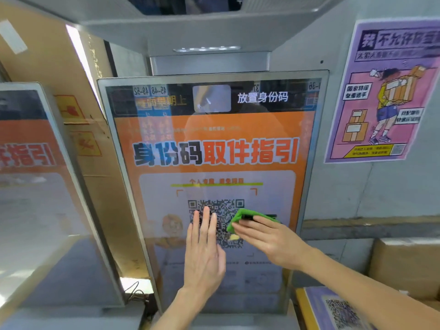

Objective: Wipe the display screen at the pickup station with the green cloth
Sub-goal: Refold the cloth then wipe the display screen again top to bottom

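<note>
the display screen (214, 163) stands upright in a silver frame at the centre of the view, showing an orange page with bold chinese headline characters across the middle and a qr code (215, 222) in a pale panel at about 6 o'clock of the glass. the green cloth (247, 217) lies bunched against the screen at the right edge of that qr code, toward 4 o'clock from the screen's centre. the right hand (271, 236) comes in from 4 o'clock of the view, its fingers laid flat over the cloth and pressing it to the glass; whether any fingers curl around the fabric cannot be told from here. the left hand (204, 248) rises from 6 o'clock with fingers straight and close together, spread open and holding nothing, its fingertips over the left half of the qr code; whether the palm touches the glass is unclear. the two hands sit just beside each other without touching. at 9 o'clock a second framed screen (35, 186) leans at an angle, with a tall cardboard box (78, 96) behind it. at 2 o'clock a purple poster (385, 91) with a cartoon figure carrying parcels is stuck on the grey wall. at 4 o'clock more cardboard cartons (404, 263) sit beyond the right forearm.
</note>
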A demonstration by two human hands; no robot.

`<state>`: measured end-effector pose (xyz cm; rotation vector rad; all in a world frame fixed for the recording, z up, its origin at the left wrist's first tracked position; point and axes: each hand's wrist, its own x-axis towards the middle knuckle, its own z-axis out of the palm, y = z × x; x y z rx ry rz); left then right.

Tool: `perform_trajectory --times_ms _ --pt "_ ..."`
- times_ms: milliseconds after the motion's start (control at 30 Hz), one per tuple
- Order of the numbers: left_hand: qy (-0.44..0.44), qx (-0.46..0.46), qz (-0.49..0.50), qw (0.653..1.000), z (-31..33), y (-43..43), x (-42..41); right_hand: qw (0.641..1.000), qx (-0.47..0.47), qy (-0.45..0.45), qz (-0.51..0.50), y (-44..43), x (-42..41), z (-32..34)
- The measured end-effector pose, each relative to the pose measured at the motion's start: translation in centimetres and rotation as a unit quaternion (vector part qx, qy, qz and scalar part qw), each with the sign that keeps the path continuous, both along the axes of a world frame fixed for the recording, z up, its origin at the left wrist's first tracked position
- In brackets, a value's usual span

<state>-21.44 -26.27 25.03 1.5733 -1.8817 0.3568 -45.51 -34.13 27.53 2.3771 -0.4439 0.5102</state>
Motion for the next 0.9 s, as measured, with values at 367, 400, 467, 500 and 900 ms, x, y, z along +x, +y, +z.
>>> perform_trajectory --times_ms 367,400,467,500,900 --pt "0.010 -0.047 0.020 0.999 -1.1 -1.2 -1.4 0.990 0.009 -0.143 -0.015 -0.5 -0.7 1.4" --pt "0.006 -0.046 0.022 0.999 -1.2 -1.3 -1.3 0.995 0.012 -0.100 0.001 -0.5 -1.4 0.1" --pt "-0.005 -0.045 0.027 0.999 -1.3 -1.3 -1.2 0.999 0.010 -0.032 0.014 -0.4 -3.3 -1.3" --pt "-0.010 -0.045 0.031 0.998 -1.4 -1.4 -1.2 1.000 0.007 -0.023 0.011 -0.4 -4.1 -1.1" --pt "-0.019 -0.072 0.041 0.996 -2.3 -2.6 -1.6 0.997 -0.024 -0.067 -0.023 -1.0 -6.0 -1.6"
